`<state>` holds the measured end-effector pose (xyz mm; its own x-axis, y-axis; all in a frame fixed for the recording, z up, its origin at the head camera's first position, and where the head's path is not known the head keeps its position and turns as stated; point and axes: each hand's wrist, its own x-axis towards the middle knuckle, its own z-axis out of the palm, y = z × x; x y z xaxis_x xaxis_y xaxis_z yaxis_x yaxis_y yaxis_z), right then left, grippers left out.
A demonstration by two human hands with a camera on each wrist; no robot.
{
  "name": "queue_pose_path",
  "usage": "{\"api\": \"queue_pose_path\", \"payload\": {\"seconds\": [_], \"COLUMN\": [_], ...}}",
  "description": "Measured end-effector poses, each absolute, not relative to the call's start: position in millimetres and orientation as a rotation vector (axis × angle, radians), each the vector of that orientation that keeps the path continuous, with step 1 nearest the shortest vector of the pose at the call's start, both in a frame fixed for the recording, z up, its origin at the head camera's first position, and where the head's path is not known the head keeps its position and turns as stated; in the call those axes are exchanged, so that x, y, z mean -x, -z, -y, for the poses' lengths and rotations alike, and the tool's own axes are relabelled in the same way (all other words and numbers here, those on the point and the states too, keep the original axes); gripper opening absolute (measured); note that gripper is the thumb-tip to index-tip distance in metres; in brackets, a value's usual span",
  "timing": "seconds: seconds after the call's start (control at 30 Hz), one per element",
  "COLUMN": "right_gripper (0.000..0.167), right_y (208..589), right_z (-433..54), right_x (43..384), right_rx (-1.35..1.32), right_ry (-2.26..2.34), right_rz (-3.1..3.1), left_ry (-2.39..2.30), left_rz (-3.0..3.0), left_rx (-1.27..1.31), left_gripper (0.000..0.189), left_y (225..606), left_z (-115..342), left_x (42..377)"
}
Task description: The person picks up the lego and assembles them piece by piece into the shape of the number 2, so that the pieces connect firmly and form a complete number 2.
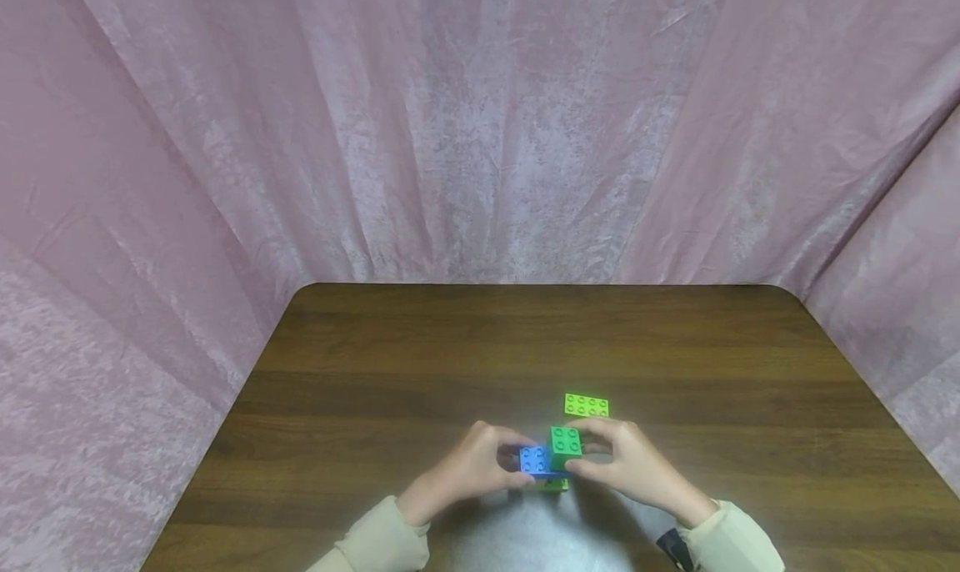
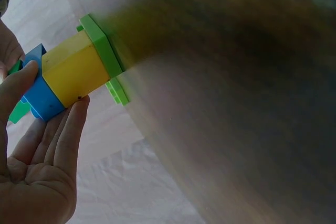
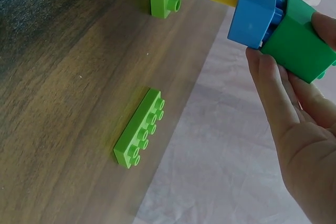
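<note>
A small stack stands on the table, with a light green brick at its foot, a yellow block above it and a blue brick on top. My left hand grips the blue brick between thumb and fingers, with fingertips reaching the yellow block. In my right hand, a darker green brick with four-sided studded top is pinched over the right part of the blue brick. The right wrist view shows this green brick slightly tilted, with blue studs visible between the two.
A loose lime green brick lies flat, studs up, just beyond the right hand. The wooden table has rounded far corners, and pink curtains hang behind and beside it.
</note>
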<state>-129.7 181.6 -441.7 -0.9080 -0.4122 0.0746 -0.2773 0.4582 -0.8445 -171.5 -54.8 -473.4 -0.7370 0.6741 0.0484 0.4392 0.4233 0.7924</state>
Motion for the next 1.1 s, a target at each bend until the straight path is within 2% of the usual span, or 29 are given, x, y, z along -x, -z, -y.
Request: {"api": "queue_pose_path", "payload": {"seconds": [0.57, 1.1], "right_gripper": [0.044, 0.04], "right_y": [444.6, 451.9], "right_z": [-182.5, -180.4], "right_x": [129.6, 119.6], "right_rx": [0.717, 0.83], "right_ry": [1.387, 1.377], "right_rz": [-2.565, -2.686], "left_ry": [-1.193, -1.115], "left_rz": [-2.422, -2.507], "left_rx": [-0.988, -1.118], "left_gripper": [0.036, 0.037], "left_y": [471.6, 473.5], "left_z": [55.1, 55.3], "left_x": [171.3, 171.0]}}
